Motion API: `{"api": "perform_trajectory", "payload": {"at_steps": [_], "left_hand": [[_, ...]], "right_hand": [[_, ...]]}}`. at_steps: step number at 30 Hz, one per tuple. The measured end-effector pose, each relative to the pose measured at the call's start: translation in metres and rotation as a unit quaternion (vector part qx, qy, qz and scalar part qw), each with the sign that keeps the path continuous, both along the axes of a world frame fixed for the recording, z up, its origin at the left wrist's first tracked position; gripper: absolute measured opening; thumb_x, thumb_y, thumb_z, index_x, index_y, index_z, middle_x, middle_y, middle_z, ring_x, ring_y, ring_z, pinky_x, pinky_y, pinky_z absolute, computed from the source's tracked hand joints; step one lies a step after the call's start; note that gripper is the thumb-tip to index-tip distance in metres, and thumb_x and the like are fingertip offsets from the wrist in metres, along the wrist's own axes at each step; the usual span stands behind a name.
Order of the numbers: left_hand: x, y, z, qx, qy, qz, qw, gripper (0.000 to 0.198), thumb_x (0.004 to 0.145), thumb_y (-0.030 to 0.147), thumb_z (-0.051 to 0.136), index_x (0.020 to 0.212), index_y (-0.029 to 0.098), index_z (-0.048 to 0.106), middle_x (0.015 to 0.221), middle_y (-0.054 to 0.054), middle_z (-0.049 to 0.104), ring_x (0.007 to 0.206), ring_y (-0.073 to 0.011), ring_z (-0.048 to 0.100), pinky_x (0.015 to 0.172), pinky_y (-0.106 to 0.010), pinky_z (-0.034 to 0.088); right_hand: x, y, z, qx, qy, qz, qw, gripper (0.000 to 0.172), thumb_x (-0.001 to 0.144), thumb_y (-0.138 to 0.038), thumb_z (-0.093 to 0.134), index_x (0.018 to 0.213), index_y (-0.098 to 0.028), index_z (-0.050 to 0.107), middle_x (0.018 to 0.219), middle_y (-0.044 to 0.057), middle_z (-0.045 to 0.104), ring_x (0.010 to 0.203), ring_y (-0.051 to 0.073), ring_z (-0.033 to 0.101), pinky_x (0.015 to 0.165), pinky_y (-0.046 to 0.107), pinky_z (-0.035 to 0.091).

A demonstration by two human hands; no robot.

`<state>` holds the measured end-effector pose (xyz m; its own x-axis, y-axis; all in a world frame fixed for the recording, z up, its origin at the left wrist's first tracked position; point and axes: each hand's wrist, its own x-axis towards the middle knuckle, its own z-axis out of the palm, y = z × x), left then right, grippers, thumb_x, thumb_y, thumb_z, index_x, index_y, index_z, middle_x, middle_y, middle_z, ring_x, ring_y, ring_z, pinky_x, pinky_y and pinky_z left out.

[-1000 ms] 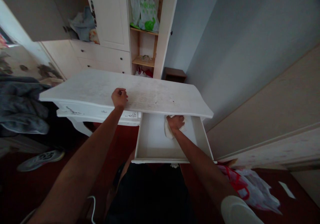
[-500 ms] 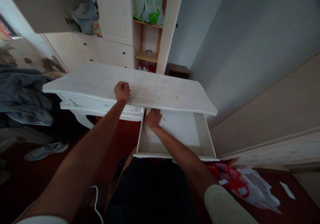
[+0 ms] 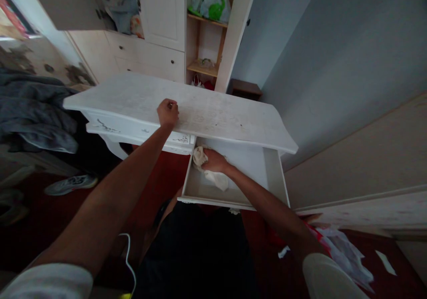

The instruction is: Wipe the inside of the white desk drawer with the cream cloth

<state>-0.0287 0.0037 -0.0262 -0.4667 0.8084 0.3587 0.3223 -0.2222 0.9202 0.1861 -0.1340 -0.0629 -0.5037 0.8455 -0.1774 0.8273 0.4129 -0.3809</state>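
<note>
My right hand [image 3: 213,160] is inside the pulled-out drawer [image 3: 248,165], closed on a crumpled cream-coloured cloth [image 3: 218,179]. The cloth bunches up at the fingertips, against the drawer's left side, and a loose end trails over the drawer bottom under the wrist. My left hand [image 3: 168,112] rests on the white, stained top [image 3: 133,95] of the dressing table, near its front edge. Its fingers are curled into a loose fist, and I see nothing in them.
A white wardrobe [image 3: 163,23] with open doors and plastic bags [image 3: 215,1] on a shelf stands behind the table. Grey clothing [image 3: 36,112] is heaped at left, with a shoe [image 3: 71,184] on the red floor. More bags [image 3: 347,254] lie at right; a white cable [image 3: 129,259] hangs below.
My right hand has shifted with the cloth from the drawer's back left corner slightly toward the front, showing more of the cloth. My left hand stays on the tabletop; the view has shifted slightly.
</note>
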Motion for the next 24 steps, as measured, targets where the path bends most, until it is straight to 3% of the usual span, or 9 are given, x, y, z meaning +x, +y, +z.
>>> {"api": "perform_trajectory", "payload": {"at_steps": [6,10,17,24], "left_hand": [[-0.001,0.006,-0.007,0.008,0.002,-0.009,1.0,0.007,0.08,0.021,0.056,0.085,0.02,0.061,0.062,0.0,0.054,0.054,-0.0141,0.051,0.052,-0.025,0.042],[-0.002,0.007,-0.008,0.001,-0.003,-0.009,1.0,0.005,0.082,0.025,0.061,0.084,0.021,0.06,0.061,-0.001,0.053,0.055,-0.0152,0.053,0.052,-0.026,0.044],[-0.002,0.003,-0.007,0.001,0.029,-0.012,1.0,0.002,0.085,0.021,0.061,0.086,0.02,0.062,0.065,-0.001,0.056,0.064,-0.0159,0.058,0.057,-0.025,0.045],[0.002,-0.001,0.002,-0.023,0.119,0.024,0.992,0.013,0.084,0.01,0.054,0.091,0.013,0.065,0.066,0.001,0.057,0.064,-0.0113,0.054,0.068,-0.024,0.046]], "right_hand": [[0.002,-0.033,0.006,-0.053,-0.054,0.184,0.98,0.045,0.072,-0.024,0.074,0.116,-0.019,0.069,0.117,0.01,0.076,0.104,0.03,0.071,0.08,0.031,0.051],[0.0,-0.044,0.012,-0.087,-0.064,0.261,0.959,0.049,0.071,-0.019,0.072,0.12,-0.02,0.071,0.116,0.009,0.076,0.101,0.027,0.071,0.079,0.029,0.049],[0.022,-0.039,0.027,-0.153,-0.101,0.291,0.939,0.052,0.071,-0.013,0.069,0.122,-0.023,0.074,0.109,0.005,0.078,0.094,0.025,0.071,0.076,0.027,0.046],[0.104,-0.053,0.039,-0.228,-0.137,0.21,0.941,0.06,0.068,-0.012,0.068,0.127,-0.025,0.072,0.117,0.005,0.077,0.1,0.025,0.07,0.078,0.026,0.046]]}}
